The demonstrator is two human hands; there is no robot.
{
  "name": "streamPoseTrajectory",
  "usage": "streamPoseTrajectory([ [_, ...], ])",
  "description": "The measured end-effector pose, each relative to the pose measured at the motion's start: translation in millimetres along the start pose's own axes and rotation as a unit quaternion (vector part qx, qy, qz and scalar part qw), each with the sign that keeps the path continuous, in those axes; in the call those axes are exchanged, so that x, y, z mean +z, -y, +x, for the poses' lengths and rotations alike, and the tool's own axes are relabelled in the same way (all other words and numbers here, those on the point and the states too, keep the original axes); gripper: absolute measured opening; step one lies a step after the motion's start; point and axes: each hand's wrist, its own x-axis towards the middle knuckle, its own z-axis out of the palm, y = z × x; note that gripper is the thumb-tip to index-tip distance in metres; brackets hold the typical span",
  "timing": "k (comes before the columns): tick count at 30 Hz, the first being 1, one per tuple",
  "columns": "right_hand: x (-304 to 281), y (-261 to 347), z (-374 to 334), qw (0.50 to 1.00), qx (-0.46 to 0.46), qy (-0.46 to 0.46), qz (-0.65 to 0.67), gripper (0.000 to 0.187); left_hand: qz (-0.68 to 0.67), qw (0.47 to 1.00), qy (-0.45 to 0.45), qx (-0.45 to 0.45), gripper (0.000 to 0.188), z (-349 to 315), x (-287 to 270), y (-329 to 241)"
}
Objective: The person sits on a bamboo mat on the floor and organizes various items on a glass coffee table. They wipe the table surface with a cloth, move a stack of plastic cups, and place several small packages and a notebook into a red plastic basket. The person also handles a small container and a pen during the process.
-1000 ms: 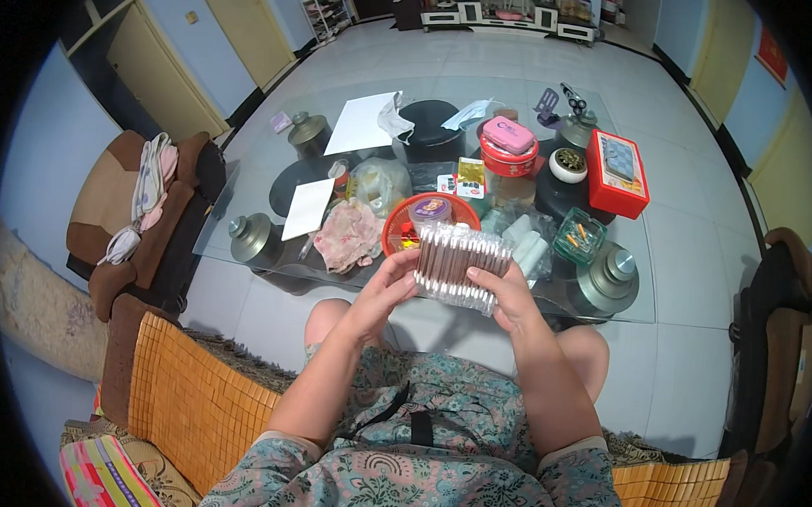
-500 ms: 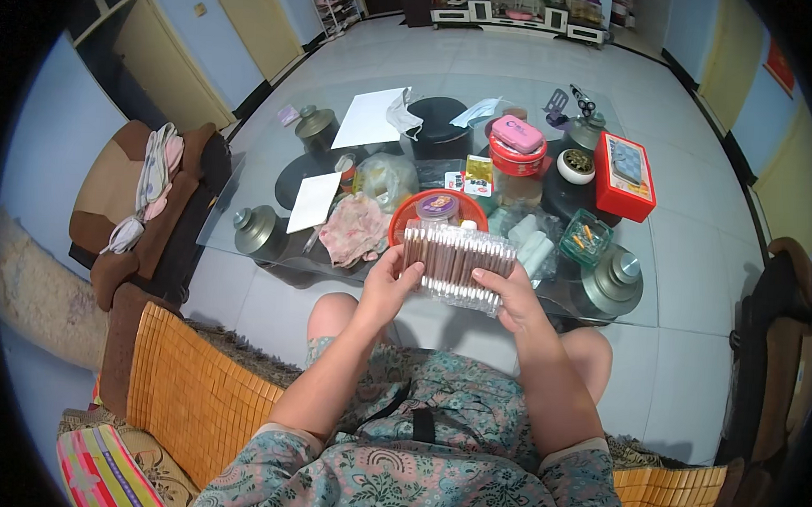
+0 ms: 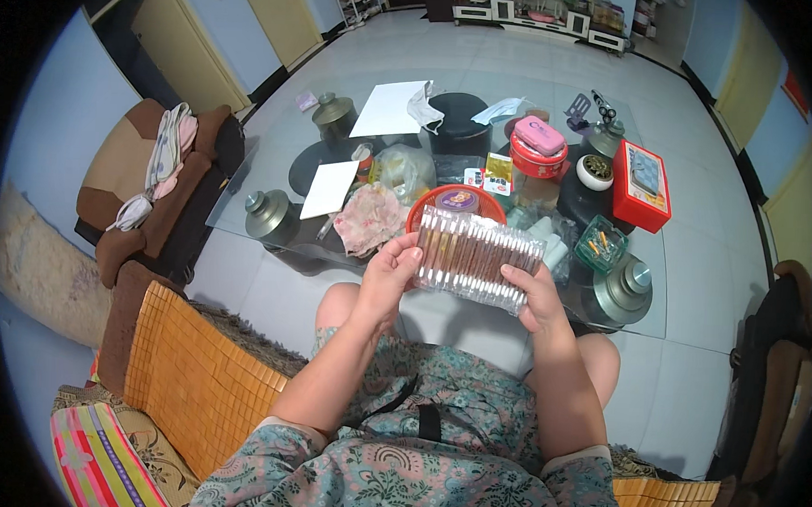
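Between my two hands hangs a clear plastic pack of cotton swabs (image 3: 479, 258), with brown sticks lined up side by side and white tips at both ends. My left hand (image 3: 389, 275) pinches its left end, thumb on the front. At the other end, my right hand (image 3: 537, 294) grips the lower right corner with the thumb across the plastic. The fingers behind the pack are mostly hidden. Just beyond it stands a red basket (image 3: 413, 220) with a purple-lidded tub (image 3: 457, 200) inside, both partly covered by the pack.
On the glass table (image 3: 275, 173) lie a pink cloth (image 3: 370, 218), a plastic bag (image 3: 404, 171), white paper (image 3: 389, 110) and face masks. To the right are a green ashtray (image 3: 601, 244), a red box (image 3: 643, 186) and a round red tin (image 3: 539, 157) under a pink case (image 3: 537, 135).
The pack is tilted more, its right end lower, and more of its face shows. My hands are slightly farther apart. The whole view has shifted a little.
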Motion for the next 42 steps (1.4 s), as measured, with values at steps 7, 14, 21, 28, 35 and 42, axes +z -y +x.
streamPoseTrajectory([
  [7,-3,-3,1,1.0,0.005,0.005,0.0,0.043,-0.034,0.999,0.019,-0.01,0.032,3,-2,3],
  [14,-5,-8,3,1.0,0.015,0.011,0.02,0.044,-0.015,1.0,-0.021,-0.002,0.033,7,-1,10],
  [21,-6,-9,4,0.998,0.032,0.034,0.04,0.044,0.023,1.0,-0.019,0.008,0.036,7,1,16],
  [28,-6,-12,-4,0.997,0.069,0.025,0.034,0.043,0.0,0.991,0.129,-0.022,0.058,3,15,39],
  [35,-7,-2,-29,0.998,0.035,0.039,-0.015,0.054,-0.002,0.983,0.18,-0.042,0.056,-23,53,43],
  [42,-30,-1,-46,0.998,-0.003,0.057,-0.007,0.082,-0.083,0.973,0.214,0.007,0.06,-30,76,58],
])
